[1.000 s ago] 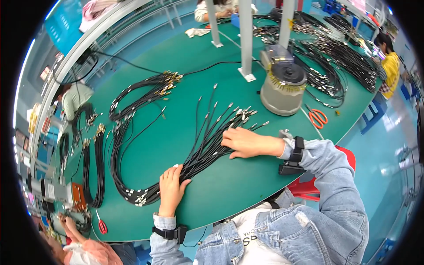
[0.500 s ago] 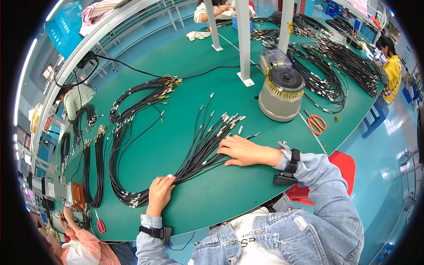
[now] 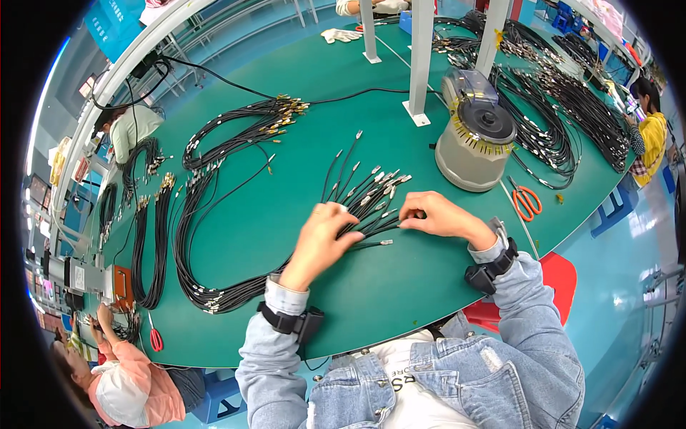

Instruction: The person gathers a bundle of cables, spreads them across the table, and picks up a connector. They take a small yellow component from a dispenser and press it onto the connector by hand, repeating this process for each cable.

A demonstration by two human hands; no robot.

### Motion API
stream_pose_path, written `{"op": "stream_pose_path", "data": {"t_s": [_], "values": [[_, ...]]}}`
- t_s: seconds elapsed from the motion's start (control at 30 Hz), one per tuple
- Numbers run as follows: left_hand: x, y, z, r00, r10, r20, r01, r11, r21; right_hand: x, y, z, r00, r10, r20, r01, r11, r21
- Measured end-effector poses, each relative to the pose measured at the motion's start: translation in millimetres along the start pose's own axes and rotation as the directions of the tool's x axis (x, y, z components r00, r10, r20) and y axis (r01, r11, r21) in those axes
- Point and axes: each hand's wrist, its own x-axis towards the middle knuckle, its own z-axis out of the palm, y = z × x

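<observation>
Along the tabletop's near edge, a black cable bundle is lying curved, its pale-tipped ends fanning toward the far edge. The left hand is arching over it, thumb and fingers spread; the right hand is bunching fingertips beside those ends, whether pinching one I can't tell.

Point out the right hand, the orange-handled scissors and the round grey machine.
Right hand (image 3: 441, 215), head view: back of the hand.
Orange-handled scissors (image 3: 519, 191), head view: where the handles meet.
Round grey machine (image 3: 466, 159), head view: side of its body.
</observation>
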Motion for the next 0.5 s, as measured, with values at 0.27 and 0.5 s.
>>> {"op": "stream_pose_path", "data": {"t_s": [0.27, 0.5], "values": [[-22.4, 1.4, 22.9, 0.997, 0.059, -0.059, -0.050, 0.989, 0.138, 2.1, -15.1, 18.7, 0.999, -0.047, -0.004, 0.046, 0.995, -0.088], [-75.6, -96.8, -63.8, 0.886, -0.148, -0.439, 0.284, 0.922, 0.262, 3.1, -27.1, 22.2, 0.985, -0.147, -0.093, 0.128, 0.975, -0.181]]}}
